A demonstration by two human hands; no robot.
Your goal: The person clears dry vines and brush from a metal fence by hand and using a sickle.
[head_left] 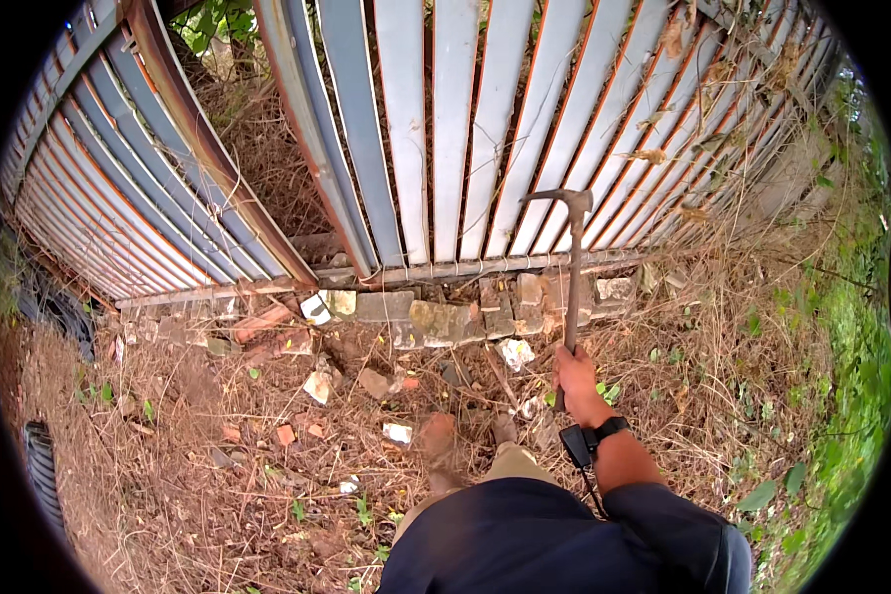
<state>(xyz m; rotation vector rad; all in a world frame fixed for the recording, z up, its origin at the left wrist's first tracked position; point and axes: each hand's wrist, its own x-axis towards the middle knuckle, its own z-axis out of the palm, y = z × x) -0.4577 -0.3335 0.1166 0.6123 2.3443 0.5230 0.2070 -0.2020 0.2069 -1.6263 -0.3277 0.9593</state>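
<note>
My right hand (575, 380) is closed round the lower handle of a long hammer (573, 265), held upright. Its dark metal head has a curved, tapering claw pointing left and a blunt face on the right. In the picture the head overlaps the pale slats of a metal fence (452, 129). Below the fence runs a low row of bricks and stones (445, 322), a little ahead of the hand. A dark device is strapped to my right wrist. My left hand is not in the picture.
A gap between two fence panels opens at the left, with dry brush behind it. Broken bricks and white pieces (397, 433) lie among dry stalks near my legs. A black ribbed object (44, 475) is at the far left. Green plants (851, 396) grow along the right.
</note>
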